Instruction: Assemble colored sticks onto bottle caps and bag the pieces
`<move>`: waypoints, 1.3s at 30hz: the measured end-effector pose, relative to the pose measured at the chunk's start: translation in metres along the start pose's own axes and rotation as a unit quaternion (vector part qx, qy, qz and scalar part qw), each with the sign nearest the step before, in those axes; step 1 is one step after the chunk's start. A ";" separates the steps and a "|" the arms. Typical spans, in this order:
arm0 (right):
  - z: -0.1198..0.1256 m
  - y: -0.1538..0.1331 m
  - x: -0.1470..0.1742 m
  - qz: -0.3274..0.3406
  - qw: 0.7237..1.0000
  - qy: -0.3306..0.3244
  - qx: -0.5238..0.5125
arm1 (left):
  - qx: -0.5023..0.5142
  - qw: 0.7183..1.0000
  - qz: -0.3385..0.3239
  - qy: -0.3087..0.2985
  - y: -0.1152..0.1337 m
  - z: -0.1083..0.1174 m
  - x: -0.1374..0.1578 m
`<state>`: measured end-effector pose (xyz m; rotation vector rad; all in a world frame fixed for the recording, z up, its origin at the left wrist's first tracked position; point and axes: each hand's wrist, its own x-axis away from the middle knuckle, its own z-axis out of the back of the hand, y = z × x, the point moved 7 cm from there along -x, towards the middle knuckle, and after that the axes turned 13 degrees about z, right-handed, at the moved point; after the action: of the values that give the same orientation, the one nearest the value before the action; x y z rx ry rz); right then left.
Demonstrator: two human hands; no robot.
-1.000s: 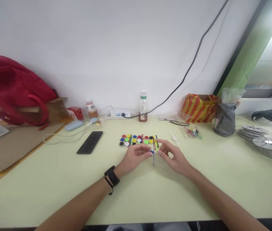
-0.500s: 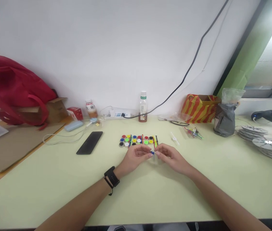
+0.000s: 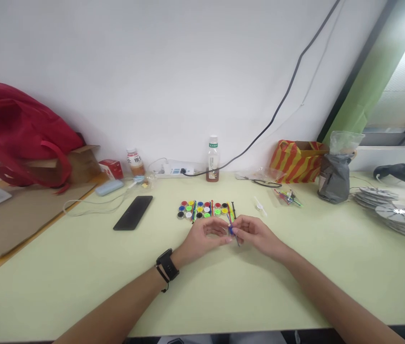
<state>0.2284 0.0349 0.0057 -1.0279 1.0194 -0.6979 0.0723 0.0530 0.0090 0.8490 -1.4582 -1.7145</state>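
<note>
My right hand (image 3: pixel 256 232) pinches a small blue plastic piece (image 3: pixel 230 230) with a thin, dark stick-like part that tilts down to the right. Opposite it, my left hand (image 3: pixel 207 235) is curled, its thumb and fingertips drawn in close to the blue piece. What lies between those left fingertips is too small and blurred to make out. Just beyond both hands are rows of small round pieces with coloured tops (image 3: pixel 217 211) in red, blue, green, yellow, black and white. Thin coloured plastic sticks (image 3: pixel 213 208) lie between the groups.
A black phone (image 3: pixel 133 213) lies to the left. A white plastic piece (image 3: pixel 260 206) and a bag of coloured parts (image 3: pixel 288 197) lie right of the rows. Along the wall stand a drink bottle (image 3: pixel 213 160) and a striped bag (image 3: pixel 295 161). Stacked discs (image 3: pixel 403 215) stand far right.
The blue piece has shifted slightly right, into my right fingers, and its stick has gone from near upright to tilted. My left thumb has moved a little right and down.
</note>
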 end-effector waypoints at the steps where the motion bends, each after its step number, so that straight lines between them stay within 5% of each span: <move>1: 0.006 -0.002 0.000 0.009 0.999 0.010 0.029 | -0.008 1.000 -0.001 0.015 0.000 0.002 -0.001; 9: 0.068 -0.010 0.007 0.073 0.918 0.132 0.368 | -0.080 0.992 0.016 0.092 -0.007 0.016 -0.005; 16: 0.062 0.027 0.005 -0.028 0.876 -0.008 0.481 | -0.125 0.987 -0.007 0.096 -0.004 0.014 -0.002; 22: 0.080 0.039 -0.009 -0.040 0.853 0.018 0.520 | -0.276 0.947 -0.075 0.145 0.005 0.017 0.003; 34: 0.096 0.052 -0.016 -0.065 0.809 0.055 0.582 | -0.404 0.908 -0.079 0.074 -0.005 0.011 -0.002; 39: 0.061 0.030 -0.014 0.071 0.793 0.039 0.604 | -0.408 0.903 -0.120 0.067 0.009 0.001 0.005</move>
<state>0.2800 0.0797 -0.0079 0.2092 0.4945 -1.0432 0.0700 0.0486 0.0182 0.6604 -0.4416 -2.1377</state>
